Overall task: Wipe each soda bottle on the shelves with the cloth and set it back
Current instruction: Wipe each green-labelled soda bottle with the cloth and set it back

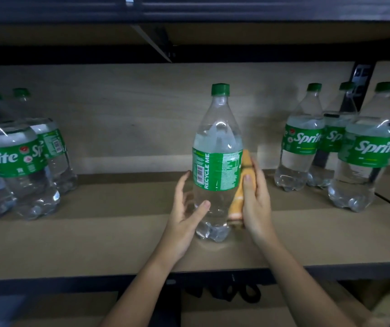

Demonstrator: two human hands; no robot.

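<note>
A clear soda bottle (216, 166) with a green cap and green label stands upright in the middle of the wooden shelf (95, 244). My left hand (184, 215) cups its lower left side, thumb across the front and fingers reaching behind. My right hand (257, 204) grips a folded orange cloth (236, 204) and presses it against the bottle's right side, from the label down to near the base. The bottle's base rests on the shelf board.
Three bottles of the same kind (12, 159) are grouped at the left end of the shelf, and three more (368, 152) at the right end. A dark upper shelf (189, 31) hangs close overhead. Dark objects (231, 291) lie on the level below.
</note>
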